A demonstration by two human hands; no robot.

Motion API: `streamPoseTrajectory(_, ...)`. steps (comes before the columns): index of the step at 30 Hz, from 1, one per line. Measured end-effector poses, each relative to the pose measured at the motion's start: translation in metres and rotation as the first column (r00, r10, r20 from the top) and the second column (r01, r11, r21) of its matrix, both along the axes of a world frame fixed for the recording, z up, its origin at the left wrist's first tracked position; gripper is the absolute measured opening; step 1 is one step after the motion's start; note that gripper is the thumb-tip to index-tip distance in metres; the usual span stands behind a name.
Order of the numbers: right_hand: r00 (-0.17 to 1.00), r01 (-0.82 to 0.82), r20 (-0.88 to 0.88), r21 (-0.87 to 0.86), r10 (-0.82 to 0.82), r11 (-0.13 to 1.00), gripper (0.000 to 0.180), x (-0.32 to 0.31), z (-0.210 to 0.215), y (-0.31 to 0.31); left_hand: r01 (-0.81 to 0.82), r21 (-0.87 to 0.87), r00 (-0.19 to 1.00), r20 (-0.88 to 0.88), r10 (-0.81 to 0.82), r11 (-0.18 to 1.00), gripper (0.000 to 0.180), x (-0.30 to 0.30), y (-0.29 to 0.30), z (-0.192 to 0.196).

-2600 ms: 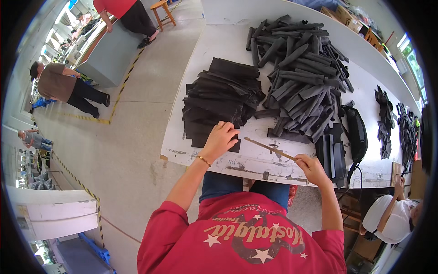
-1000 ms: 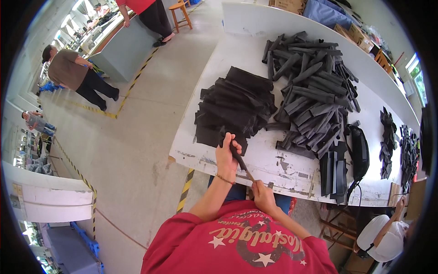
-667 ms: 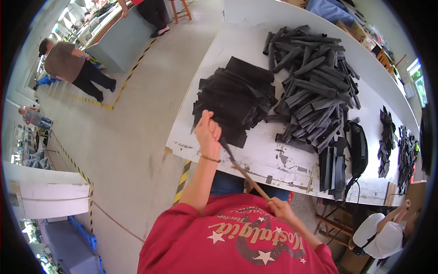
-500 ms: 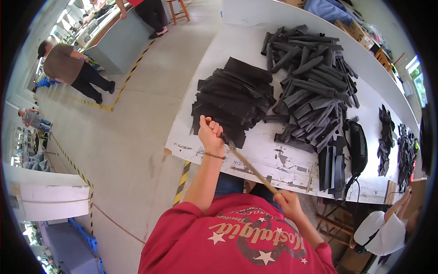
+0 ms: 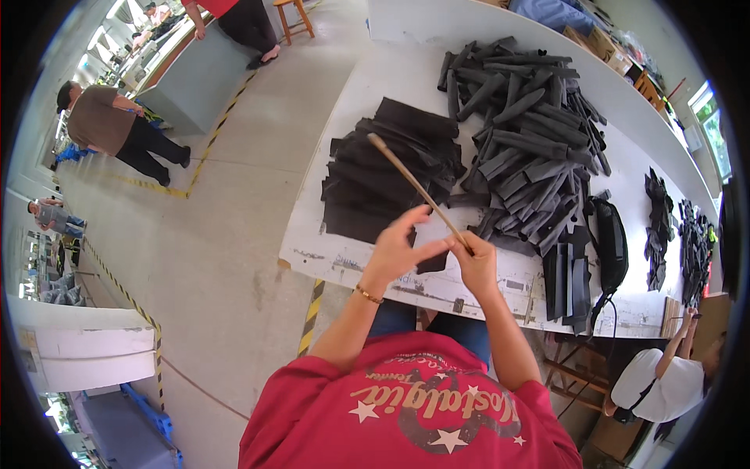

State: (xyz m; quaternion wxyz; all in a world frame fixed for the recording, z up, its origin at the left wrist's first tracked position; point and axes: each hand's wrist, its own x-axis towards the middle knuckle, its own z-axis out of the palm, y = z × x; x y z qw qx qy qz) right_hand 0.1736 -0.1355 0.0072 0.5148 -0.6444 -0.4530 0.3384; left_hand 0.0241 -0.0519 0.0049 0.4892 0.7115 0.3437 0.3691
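Observation:
My right hand (image 5: 478, 264) is closed around the lower end of a slim wooden stick (image 5: 418, 187). The stick slants up and to the left, its bare far end above a stack of flat black fabric pieces (image 5: 367, 191). Beside the stick's lower part, my left hand (image 5: 394, 246) is open, with fingers spread and slightly blurred. Its fingertips come close to my right hand; whether they touch the stick I cannot tell. To the right of the stack lies a large heap of dark, rolled fabric tubes (image 5: 523, 117).
On the white table (image 5: 312, 227), a black pouch (image 5: 609, 246) with a strap lies right, beside flat dark strips (image 5: 566, 281). More dark bundles (image 5: 658, 223) lie farther right. A co-worker in white (image 5: 664, 383) sits at the right; another person (image 5: 109, 125) stands at the far left.
Earlier my left hand was closed at the stick's far end, by something dark. Now it is open nearer my right hand, which has moved up, and the stick's far end points over the stack.

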Motion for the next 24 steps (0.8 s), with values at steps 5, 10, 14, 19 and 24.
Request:
streamPoseTrajectory(5,0.958,0.142,0.233,0.114,-0.166,0.983,0.013,0.015,0.023,0.009,0.418,-0.497,0.902,0.326,-0.283,0.761,0.029,0.032,-0.029,-0.008)
streamPoseTrajectory(10,0.828,0.358,0.17,0.574,-0.535,0.736,0.017,0.045,0.038,0.038,0.425,-0.619,0.905,0.297,-0.304,0.661,0.029,0.037,-0.092,-0.015)
streamPoseTrajectory(14,0.855,0.517,-0.191,0.218,-0.483,0.828,0.028,0.099,0.079,0.043,0.669,-0.338,0.728,0.122,-0.674,0.662,0.024,0.004,-0.129,-0.069)
streamPoseTrajectory(19,0.987,0.162,-0.007,0.059,-0.161,0.985,0.027,0.068,0.074,0.017,-0.059,-0.249,0.899,0.408,0.16,0.967,0.013,0.026,-0.043,0.02)
streamPoseTrajectory(24,0.987,0.093,-0.14,0.065,-0.083,0.994,0.025,0.04,0.064,0.01,0.257,-0.259,0.915,0.374,-0.149,0.931,0.012,0.05,-0.013,0.019)
